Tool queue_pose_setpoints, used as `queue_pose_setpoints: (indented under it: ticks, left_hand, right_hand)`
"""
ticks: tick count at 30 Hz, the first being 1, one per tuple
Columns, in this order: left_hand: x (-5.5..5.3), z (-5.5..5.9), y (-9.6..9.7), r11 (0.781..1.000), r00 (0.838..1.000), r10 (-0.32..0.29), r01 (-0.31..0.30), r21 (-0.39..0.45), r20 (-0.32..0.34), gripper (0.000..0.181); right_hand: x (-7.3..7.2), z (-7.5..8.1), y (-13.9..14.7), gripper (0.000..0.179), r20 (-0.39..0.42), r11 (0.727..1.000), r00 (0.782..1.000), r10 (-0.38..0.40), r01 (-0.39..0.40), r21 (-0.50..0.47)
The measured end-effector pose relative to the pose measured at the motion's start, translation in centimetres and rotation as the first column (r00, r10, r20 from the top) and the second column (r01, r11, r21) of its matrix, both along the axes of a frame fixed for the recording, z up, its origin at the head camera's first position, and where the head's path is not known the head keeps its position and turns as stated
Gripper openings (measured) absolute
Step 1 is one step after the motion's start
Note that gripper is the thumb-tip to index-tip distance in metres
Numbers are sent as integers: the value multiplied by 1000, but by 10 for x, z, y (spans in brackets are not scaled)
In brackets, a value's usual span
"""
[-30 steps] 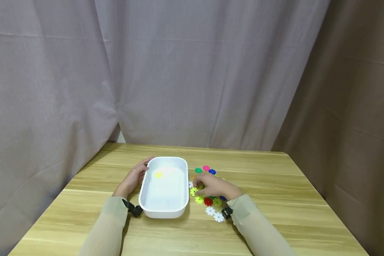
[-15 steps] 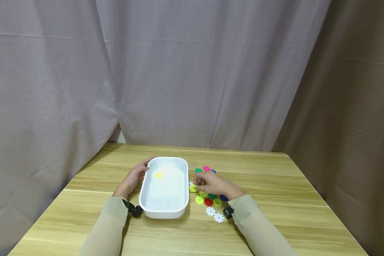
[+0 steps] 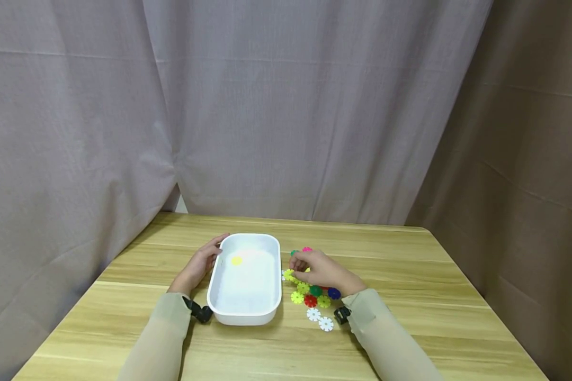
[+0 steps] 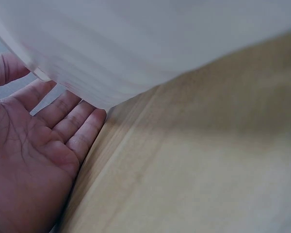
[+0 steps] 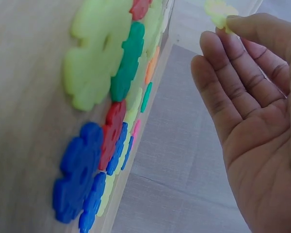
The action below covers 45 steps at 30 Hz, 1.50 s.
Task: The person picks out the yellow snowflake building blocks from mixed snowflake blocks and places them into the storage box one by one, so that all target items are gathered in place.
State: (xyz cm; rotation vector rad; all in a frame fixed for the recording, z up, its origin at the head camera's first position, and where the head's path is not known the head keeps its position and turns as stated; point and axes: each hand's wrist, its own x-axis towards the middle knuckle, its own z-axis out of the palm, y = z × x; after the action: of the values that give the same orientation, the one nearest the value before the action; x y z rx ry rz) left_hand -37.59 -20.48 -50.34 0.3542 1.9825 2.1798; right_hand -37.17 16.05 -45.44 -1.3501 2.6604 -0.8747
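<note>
My left hand (image 3: 201,267) lies against the left side of a white plastic box (image 3: 244,319). In the left wrist view, its fingers (image 4: 75,121) reach nearly straight to the box wall (image 4: 150,43), and the thumb is up at the rim. My right hand (image 3: 321,269) pinches a yellow snowflake building disc (image 5: 218,10) between thumb and fingertips, raised over the pile right of the box. The remaining fingers are loosely bent. Another yellow disc (image 3: 237,261) lies inside the box.
Below my right hand lie several loose discs, among them a red disc (image 3: 310,301), a green disc (image 3: 315,291), a blue disc (image 3: 334,293) and a white disc (image 3: 326,324). The wooden table (image 3: 410,317) ends at a grey curtain (image 3: 286,132).
My right hand has gone from reaching into the discs to holding a yellow one, and has lifted slightly up and right. My left hand and the box stay put.
</note>
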Motion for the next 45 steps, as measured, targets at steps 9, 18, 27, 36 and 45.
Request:
queue_pose_setpoints:
  ticks: [9, 18, 27, 36, 45]
  left_hand:
    - [0, 0, 0, 1000, 1000, -2, 2, 6, -3, 63]
    - [0, -1, 0, 1000, 1000, -5, 5, 8, 0, 63]
    - [1, 1, 1, 1000, 1000, -2, 2, 12, 13, 63]
    - [1, 0, 0, 1000, 1000, -1, 1, 7, 5, 61]
    - [2, 0, 0, 1000, 1000, -10, 11, 4, -3, 63]
  right_hand:
    - [-1, 2, 3, 8, -36, 998, 999, 25, -27, -55]
    - [0, 7, 3, 8, -51, 994, 998, 31, -36, -106]
    - [0, 14, -2, 8, -25, 982, 999, -37, 32, -186]
    - [2, 23, -19, 7, -9, 968, 999, -31, 27, -248]
    - [1, 28, -36, 6, -13, 964, 999, -30, 26, -265]
